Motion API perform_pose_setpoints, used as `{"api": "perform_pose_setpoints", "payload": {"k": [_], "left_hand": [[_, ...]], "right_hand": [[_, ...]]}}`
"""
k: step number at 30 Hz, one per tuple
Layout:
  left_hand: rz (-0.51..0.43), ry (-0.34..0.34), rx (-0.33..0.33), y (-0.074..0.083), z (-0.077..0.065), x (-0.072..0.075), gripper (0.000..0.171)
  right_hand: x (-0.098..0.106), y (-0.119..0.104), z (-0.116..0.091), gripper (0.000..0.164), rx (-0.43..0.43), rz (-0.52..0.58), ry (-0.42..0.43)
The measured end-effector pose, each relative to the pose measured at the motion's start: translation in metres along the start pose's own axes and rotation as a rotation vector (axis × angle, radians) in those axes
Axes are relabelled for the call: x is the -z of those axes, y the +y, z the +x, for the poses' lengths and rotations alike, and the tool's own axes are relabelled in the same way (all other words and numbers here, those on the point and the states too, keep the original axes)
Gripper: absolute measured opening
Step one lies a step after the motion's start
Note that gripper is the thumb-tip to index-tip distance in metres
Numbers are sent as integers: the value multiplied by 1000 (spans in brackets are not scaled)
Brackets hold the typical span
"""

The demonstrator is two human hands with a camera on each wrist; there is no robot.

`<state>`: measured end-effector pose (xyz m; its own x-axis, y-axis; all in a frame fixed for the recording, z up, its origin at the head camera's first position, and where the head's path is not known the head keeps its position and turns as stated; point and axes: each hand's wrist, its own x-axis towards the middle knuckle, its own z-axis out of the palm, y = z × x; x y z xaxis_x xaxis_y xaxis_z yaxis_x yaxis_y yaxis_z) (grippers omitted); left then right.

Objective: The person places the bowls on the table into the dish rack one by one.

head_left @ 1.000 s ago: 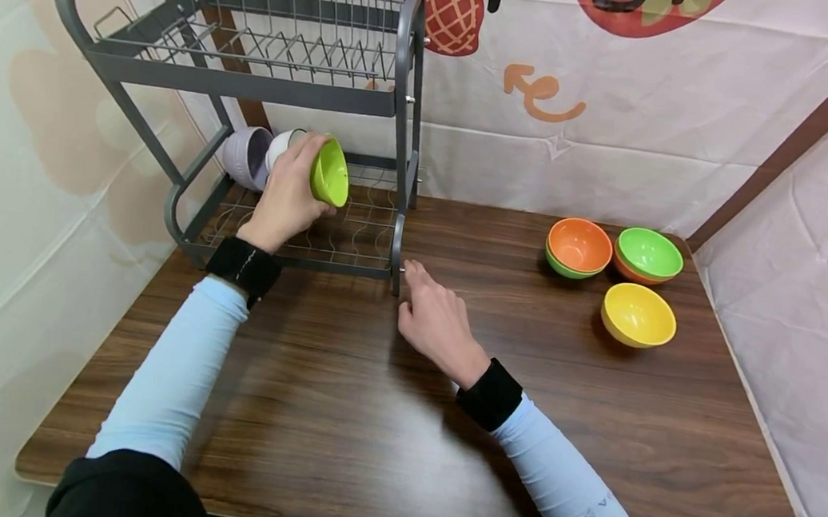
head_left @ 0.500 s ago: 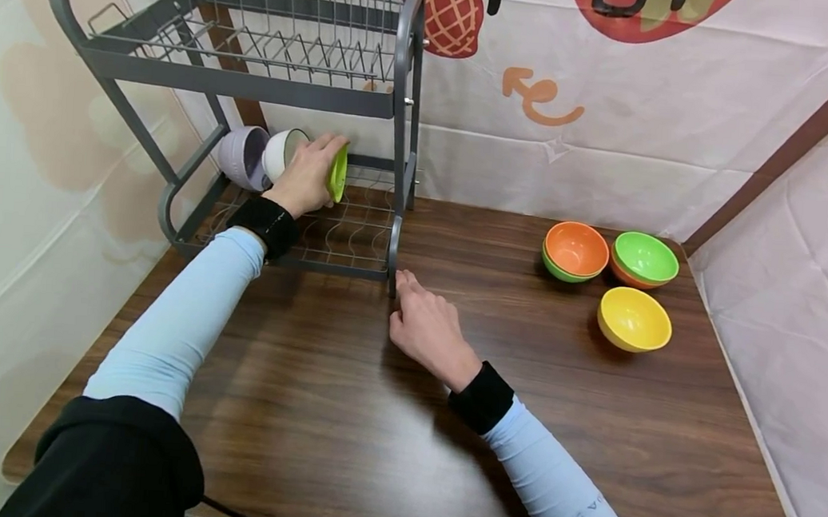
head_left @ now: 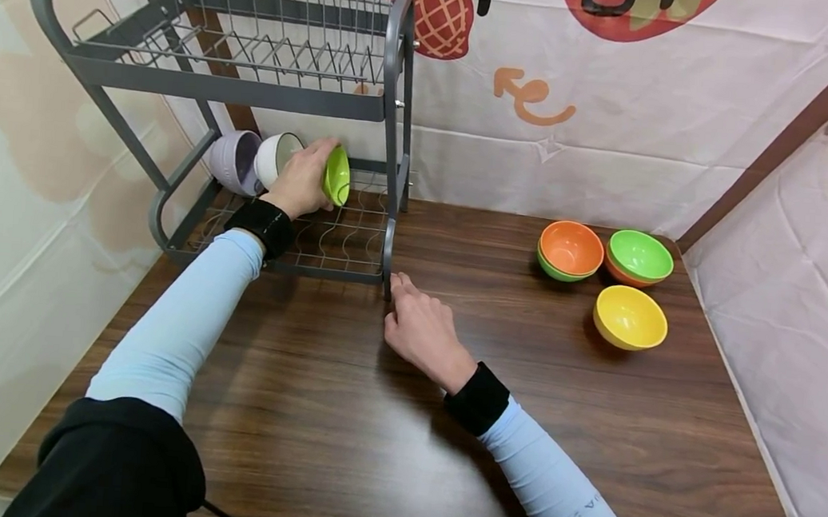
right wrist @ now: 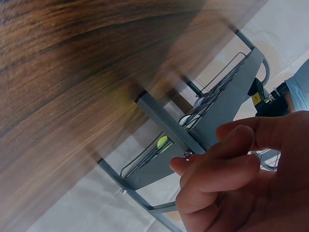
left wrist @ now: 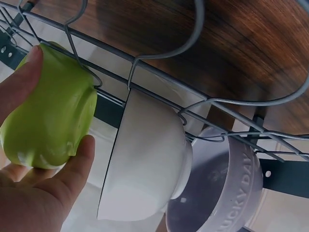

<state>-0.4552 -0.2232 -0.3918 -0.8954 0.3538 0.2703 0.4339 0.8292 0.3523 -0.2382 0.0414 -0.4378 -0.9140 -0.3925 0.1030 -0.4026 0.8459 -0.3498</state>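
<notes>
My left hand (head_left: 302, 180) grips a lime-green bowl (head_left: 336, 176) on the lower tier of the grey dish rack (head_left: 231, 92). In the left wrist view this bowl (left wrist: 53, 106) stands on its side against the rack wires, thumb on one side and fingers on the other. Beside it a white bowl (left wrist: 142, 159) and a lilac bowl (left wrist: 217, 188) with raised lettering also stand on their sides. My right hand (head_left: 427, 327) is at the rack's front right leg, fingers loosely curled; the fingertips (right wrist: 178, 166) are close to the leg, contact unclear.
On the right of the wooden table (head_left: 345, 414) sit an orange bowl (head_left: 571, 247) in a green one, a green bowl (head_left: 640, 256) in an orange one, and a yellow bowl (head_left: 629, 317). Printed cloth (head_left: 478, 167) hangs behind. The rack's upper tier (head_left: 227, 49) overhangs my left hand.
My left hand has set the lime-green bowl lower, upright on its side in the rack, beside the white bowl. My right hand stays at the rack leg. The view has shifted slightly.
</notes>
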Motion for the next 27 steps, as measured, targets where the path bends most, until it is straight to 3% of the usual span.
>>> {"api": "perform_pose_setpoints", "payload": {"k": [15, 22, 25, 27], "left_hand": [[16, -69, -18, -1, -1, 7, 118], [63, -125, 25, 3, -10, 13, 126], [59, -64, 18, 18, -20, 22, 113], [45, 35, 7, 36, -32, 27, 94]], "right_hand": [[0, -2, 0, 57, -11, -10, -1], [0, -1, -2, 56, -2, 27, 10], [3, 1, -3, 47, 26, 60, 100], [6, 4, -6, 40, 53, 90, 185]]}}
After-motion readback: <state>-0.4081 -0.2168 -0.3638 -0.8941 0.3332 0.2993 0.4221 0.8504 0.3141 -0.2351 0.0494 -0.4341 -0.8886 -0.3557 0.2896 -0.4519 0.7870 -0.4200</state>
